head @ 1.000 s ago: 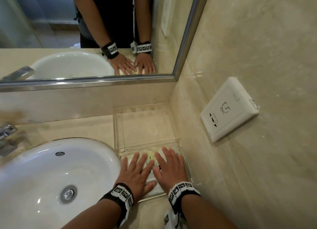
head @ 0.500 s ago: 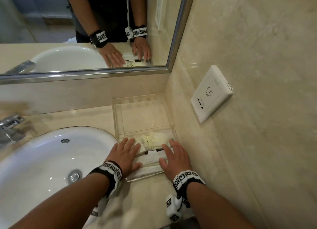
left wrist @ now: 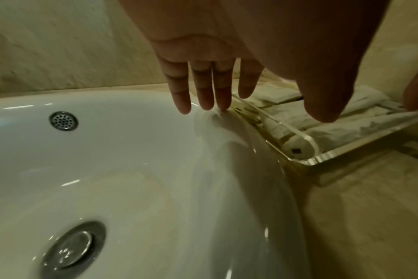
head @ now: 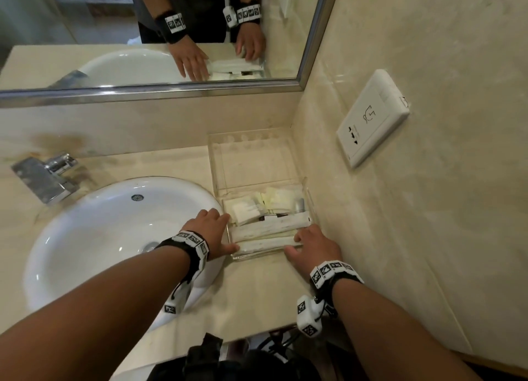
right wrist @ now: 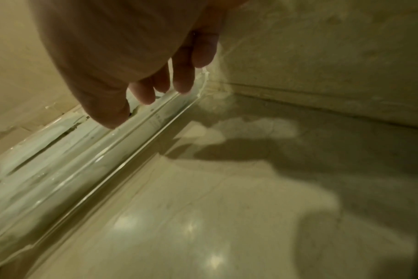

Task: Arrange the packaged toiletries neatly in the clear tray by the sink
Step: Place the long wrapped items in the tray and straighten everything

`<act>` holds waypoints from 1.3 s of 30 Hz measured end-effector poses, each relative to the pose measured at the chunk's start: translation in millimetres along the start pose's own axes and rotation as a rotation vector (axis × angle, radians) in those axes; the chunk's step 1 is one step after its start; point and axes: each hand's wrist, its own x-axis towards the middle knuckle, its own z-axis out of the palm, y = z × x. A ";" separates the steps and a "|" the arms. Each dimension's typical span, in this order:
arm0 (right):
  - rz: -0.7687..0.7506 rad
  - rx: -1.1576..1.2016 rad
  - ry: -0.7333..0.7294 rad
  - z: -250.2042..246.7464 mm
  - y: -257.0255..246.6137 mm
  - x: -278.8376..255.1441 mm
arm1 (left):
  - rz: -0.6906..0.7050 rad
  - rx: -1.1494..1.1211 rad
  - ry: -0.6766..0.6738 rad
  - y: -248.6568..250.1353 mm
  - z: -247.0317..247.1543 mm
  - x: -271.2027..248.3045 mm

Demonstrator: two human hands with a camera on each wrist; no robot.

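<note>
Fingers (left wrist: 204, 88) of the left hand (head: 210, 232) hang straight and close together, tips at the clear tray (head: 258, 253)'s sink-side edge. Right hand (head: 315, 246), relaxed, rests on the near rim; wall just beyond it. Packaged toiletries (head: 265, 217) lie between both hands, bare tray floor past them.

this is a bathroom, likely a hotel one. i'm standing at a beige marble counter (head: 160, 163) with a round white sink (head: 94, 232) set into it, its drain (left wrist: 72, 247) and overflow hole (left wrist: 63, 120) showing. a chrome tap (head: 45, 177) sits behind the sink, and a framed mirror (head: 85, 37) runs along the wall above. on the marble side wall there's a white shaver socket (head: 371, 117). a clear tray (head: 254, 157) in the corner holds small wrapped toiletries (head: 268, 223).
</note>
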 end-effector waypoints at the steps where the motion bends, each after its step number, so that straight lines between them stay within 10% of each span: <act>1: 0.005 0.002 -0.013 2.0 0.3 -2.6 | 0.006 -0.001 -0.007 1.1 0.2 -1.8; 39: 0.143 0.190 0.098 18.5 6.3 9.1 | 0.020 -0.194 -0.031 19.0 17.4 -9.0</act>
